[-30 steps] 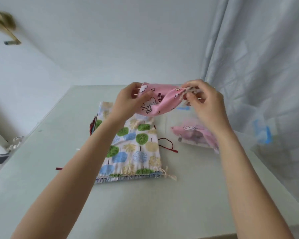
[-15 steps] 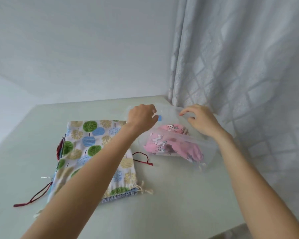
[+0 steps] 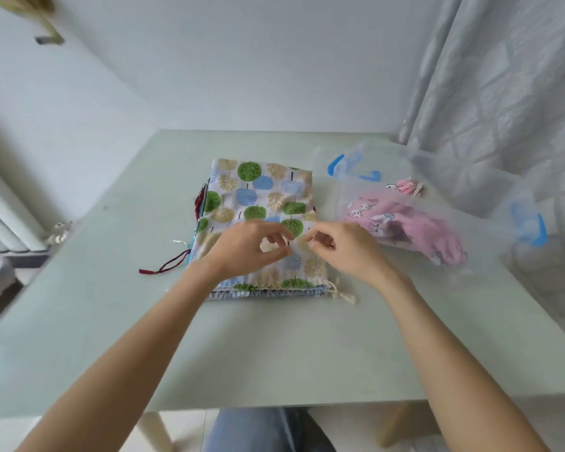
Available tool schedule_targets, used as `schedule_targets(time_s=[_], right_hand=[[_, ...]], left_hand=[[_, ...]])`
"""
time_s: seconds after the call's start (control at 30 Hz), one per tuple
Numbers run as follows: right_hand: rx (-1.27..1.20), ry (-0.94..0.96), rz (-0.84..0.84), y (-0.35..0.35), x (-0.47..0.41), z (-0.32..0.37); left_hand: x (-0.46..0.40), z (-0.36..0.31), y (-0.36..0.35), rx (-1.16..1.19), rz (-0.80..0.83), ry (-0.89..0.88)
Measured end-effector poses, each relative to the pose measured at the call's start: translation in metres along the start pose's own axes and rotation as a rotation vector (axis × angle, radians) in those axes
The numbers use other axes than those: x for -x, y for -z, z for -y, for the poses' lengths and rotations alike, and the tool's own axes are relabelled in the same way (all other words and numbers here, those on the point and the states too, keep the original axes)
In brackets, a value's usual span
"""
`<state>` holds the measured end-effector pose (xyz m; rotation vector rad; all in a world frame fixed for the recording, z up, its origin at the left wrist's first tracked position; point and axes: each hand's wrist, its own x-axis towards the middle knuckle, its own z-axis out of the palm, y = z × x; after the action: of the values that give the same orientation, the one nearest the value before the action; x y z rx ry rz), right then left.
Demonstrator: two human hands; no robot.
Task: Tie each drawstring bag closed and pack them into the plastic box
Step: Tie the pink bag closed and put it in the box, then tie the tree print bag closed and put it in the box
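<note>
Hands [image 3: 294, 247] over tree-print bag [image 3: 261, 203], mid-table.

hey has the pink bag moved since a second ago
Yes. The pink bag was held up in both hands above the table; it now lies inside the plastic box, right of the tree-print bag.

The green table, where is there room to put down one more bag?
The pale green table is bare along its near edge, between the tree-print drawstring bag and the person. It is bare too at the left, past the dark red cord. The right side is crowded: the clear plastic box holding pink bags sits there, and both hands hover over the stack.
</note>
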<state>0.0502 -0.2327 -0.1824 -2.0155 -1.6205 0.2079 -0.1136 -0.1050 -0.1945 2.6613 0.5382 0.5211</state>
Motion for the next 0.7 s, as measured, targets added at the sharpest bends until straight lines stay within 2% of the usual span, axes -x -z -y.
schedule_targets(time_s=[0.1,0.2,0.33,0.47,0.6,0.7], right_hand=[[0.018,0.017,0.098,-0.021,0.014,0.001],[0.049,-0.027,0.189,-0.034,0.029,-0.007],[-0.147,-0.05,0.03,-0.04,0.043,-0.019],[-0.349,-0.119,-0.045,-0.034,0.051,-0.021],[-0.355,-0.106,-0.092,-0.028,0.053,-0.023],[-0.319,-0.137,-0.061,-0.027,0.052,-0.024]], left_hand=[[0.031,0.014,-0.009,-0.002,0.083,0.047],[0.053,0.024,-0.017,-0.015,0.024,0.028],[0.068,0.03,-0.022,0.068,-0.103,0.062],[0.069,0.031,-0.023,0.095,-0.132,0.091],[0.073,0.032,-0.02,0.176,-0.145,0.105],[0.083,0.036,-0.012,0.089,-0.182,0.12]])
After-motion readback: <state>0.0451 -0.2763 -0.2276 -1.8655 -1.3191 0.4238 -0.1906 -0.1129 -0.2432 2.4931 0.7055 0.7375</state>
